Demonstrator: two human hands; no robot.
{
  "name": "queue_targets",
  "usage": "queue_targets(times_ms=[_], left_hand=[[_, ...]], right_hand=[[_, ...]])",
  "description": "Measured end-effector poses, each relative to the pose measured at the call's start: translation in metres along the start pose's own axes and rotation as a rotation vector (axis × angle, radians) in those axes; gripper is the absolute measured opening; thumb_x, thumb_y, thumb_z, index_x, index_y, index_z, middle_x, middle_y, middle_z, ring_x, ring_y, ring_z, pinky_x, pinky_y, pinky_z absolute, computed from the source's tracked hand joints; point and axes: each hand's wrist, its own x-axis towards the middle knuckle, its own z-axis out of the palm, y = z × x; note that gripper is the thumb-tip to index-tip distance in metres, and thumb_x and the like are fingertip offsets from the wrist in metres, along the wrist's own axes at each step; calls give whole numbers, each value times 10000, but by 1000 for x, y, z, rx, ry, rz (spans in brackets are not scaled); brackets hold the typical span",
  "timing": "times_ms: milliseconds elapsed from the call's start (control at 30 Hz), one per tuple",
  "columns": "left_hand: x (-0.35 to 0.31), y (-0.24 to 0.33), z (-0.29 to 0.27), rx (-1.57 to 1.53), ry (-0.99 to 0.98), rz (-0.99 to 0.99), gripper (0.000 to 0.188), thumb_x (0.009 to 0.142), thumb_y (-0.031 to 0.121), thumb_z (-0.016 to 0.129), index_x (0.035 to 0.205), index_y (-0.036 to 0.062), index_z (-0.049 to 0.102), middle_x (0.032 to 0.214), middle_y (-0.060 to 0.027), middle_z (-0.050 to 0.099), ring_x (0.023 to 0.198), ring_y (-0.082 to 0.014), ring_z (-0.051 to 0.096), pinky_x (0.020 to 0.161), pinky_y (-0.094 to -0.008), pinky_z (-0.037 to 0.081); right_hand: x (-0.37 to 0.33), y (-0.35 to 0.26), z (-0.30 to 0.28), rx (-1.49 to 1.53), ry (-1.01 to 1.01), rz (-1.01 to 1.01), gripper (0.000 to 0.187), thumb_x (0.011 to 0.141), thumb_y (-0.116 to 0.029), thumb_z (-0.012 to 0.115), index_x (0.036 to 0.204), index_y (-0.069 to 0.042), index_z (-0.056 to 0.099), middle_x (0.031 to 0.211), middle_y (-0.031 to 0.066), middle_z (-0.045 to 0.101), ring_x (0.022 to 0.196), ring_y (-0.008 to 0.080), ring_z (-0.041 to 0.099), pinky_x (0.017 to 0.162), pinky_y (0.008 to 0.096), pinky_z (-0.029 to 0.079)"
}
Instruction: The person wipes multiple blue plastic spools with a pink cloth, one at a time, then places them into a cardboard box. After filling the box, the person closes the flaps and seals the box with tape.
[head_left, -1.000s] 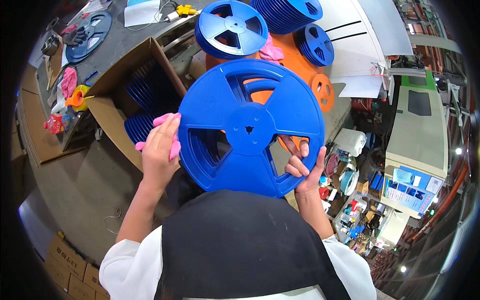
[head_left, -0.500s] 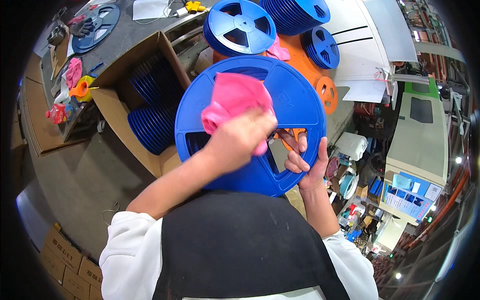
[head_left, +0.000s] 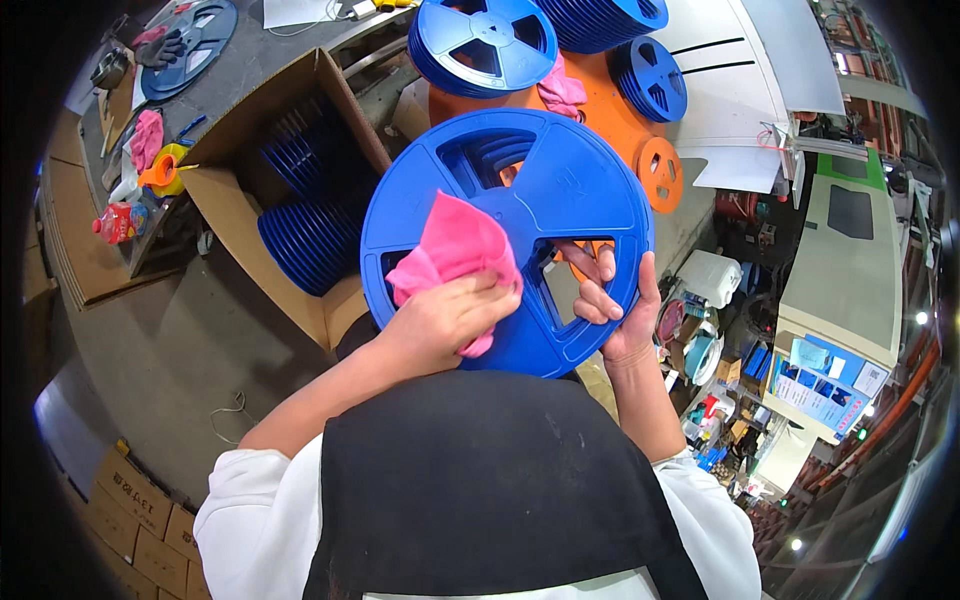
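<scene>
A large blue plastic reel (head_left: 590,200) with cut-out windows is held up in front of my dark apron. My right hand (head_left: 615,300) grips its right side, fingers through a window and thumb at the rim. Closed on a pink cloth (head_left: 458,240), my left hand (head_left: 450,318) presses it against the reel's face, left of and below the hub. Part of the cloth covers the edge of the left window. Through the upper window, more blue reels show behind.
Stacked blue reels (head_left: 484,45) stand on an orange surface (head_left: 590,90) beyond, with another pink cloth (head_left: 562,88) between stacks. At left, an open cardboard box (head_left: 225,225) holds several blue reels. A grey workbench (head_left: 265,60) lies far left; a pale machine (head_left: 838,265) stands right.
My left hand and the pink cloth have moved down and slightly left across the reel's face, uncovering the hub area. My right hand keeps its grip on the reel.
</scene>
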Motion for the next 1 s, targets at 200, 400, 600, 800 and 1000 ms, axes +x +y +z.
queue_targets(times_ms=[200,400,600,800,1000], left_hand=[[-23,-3,-4,103,-51,-16,428,810,122,637,1229,42,600,1200,-120,651,1164,-301,600,975,-386,496],[19,-1,-1,137,36,9,422,779,36,626,1201,38,616,1177,-118,659,1160,-296,600,952,-382,506],[-39,-16,-61,176,246,-204,361,646,-79,652,980,58,671,942,-82,705,886,-254,672,785,-360,533],[-63,-51,-73,559,211,-464,672,685,-56,681,1267,271,605,1400,-134,464,978,-289,625,803,-376,522],[-40,-65,-44,672,67,-83,548,689,50,716,1206,184,592,1426,-146,472,767,-243,582,718,-357,497]], right_hand=[[3,2,-3,72,5,-10,514,977,-516,457,903,-10,505,1497,335,251,480,34,407,494,220,360],[6,2,4,-10,29,26,523,962,-530,481,892,-12,499,1484,315,299,471,30,414,491,214,366],[0,-6,-6,52,-36,-101,545,927,-563,531,915,-19,530,1469,304,323,488,47,421,483,224,347],[21,-28,-8,68,-148,-177,497,931,-483,585,958,12,562,1508,327,217,513,35,457,492,219,385],[40,-32,8,50,-150,-102,528,952,-500,534,1031,22,551,1502,333,221,621,100,523,570,269,451]])
